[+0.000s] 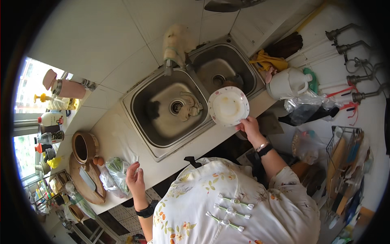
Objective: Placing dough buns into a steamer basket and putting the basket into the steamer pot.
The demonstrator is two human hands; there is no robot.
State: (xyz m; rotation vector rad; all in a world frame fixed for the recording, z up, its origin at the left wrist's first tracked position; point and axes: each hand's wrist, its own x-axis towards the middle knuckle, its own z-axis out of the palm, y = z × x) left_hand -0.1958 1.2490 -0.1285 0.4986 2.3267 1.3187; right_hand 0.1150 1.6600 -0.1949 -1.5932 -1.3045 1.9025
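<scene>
My right hand (pixel 249 127) grips the near rim of a white plate (pixel 228 106) with small pinkish marks round its edge; brownish residue shows on its middle. The plate is over the counter's front edge and partly covers the right basin (pixel 198 65) of a double steel sink. My left hand (pixel 135 179) is raised by the counter, empty, its fingers stretched up, beside a plastic bag of green vegetables (pixel 117 170). In the left basin (pixel 140 122) a wet beige cloth (pixel 190 106) lies by the drain, and a dark scrubber (pixel 153 109) sits left of it.
A wrapped faucet (pixel 169 67) stands behind the sink. Left on the counter are a brown pot (pixel 83 146), a round wooden board (pixel 75 179) with a knife (pixel 87 179), and eggs (pixel 98 161). A white jug (pixel 286 83) and plastic bags stand right of the sink.
</scene>
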